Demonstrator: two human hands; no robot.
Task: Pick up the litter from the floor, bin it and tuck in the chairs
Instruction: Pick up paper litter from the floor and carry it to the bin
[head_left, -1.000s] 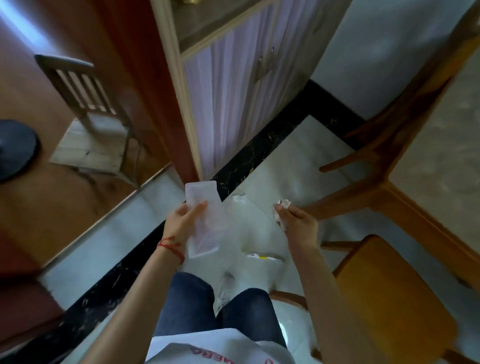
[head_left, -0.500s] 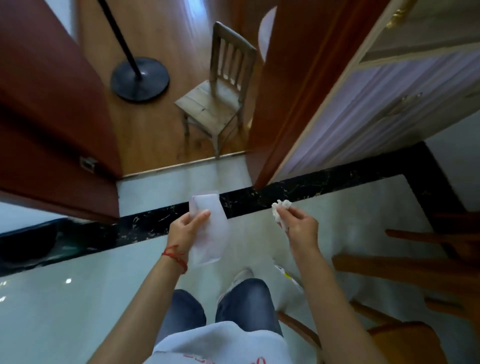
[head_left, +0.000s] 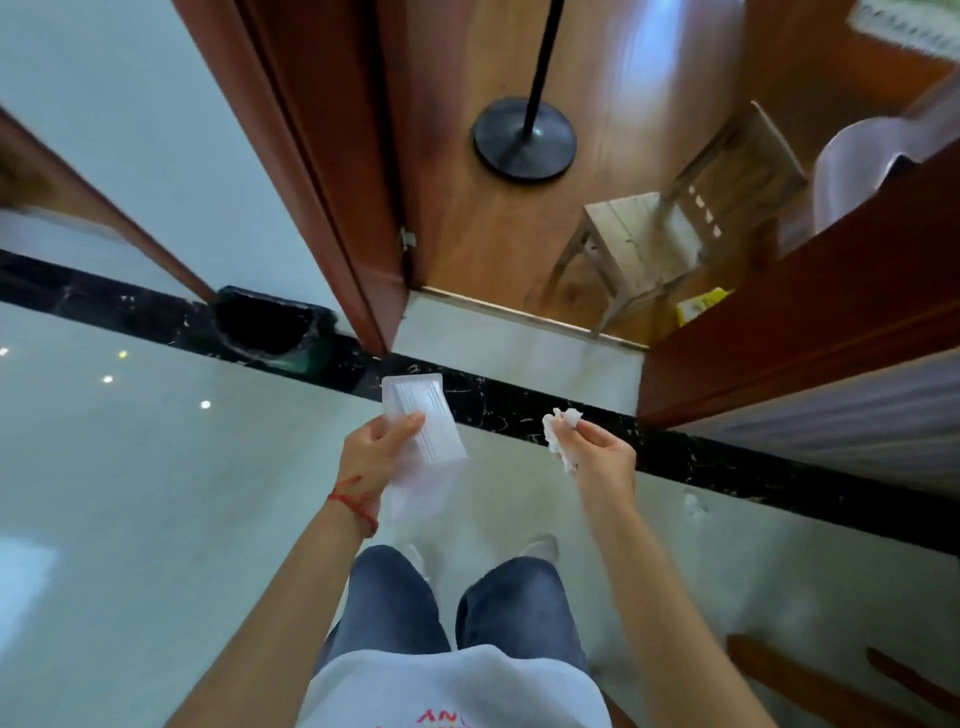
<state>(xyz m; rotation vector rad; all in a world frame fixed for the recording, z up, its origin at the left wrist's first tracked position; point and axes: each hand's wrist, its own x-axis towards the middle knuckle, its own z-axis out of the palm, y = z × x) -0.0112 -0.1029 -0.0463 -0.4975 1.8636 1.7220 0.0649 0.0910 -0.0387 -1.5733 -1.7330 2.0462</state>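
Pale floor tiles (head_left: 156, 467) lie below, where the left hand (head_left: 376, 454) pinches a light, stiff plastic tray (head_left: 428, 423) by its near edge and the right hand (head_left: 597, 457) pinches a soft crumpled tissue (head_left: 561, 434), both probably easy to carry to the black bin (head_left: 270, 327).

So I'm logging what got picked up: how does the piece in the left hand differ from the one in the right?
The clear plastic tray is flat, rectangular and see-through with ridges; the crumpled tissue is a shapeless, opaque white wad. The tray is clearly larger than the tissue. The left hand holds the tray with its thumb on top; the right hand pinches the tissue. Both are off the floor, not yet binned.
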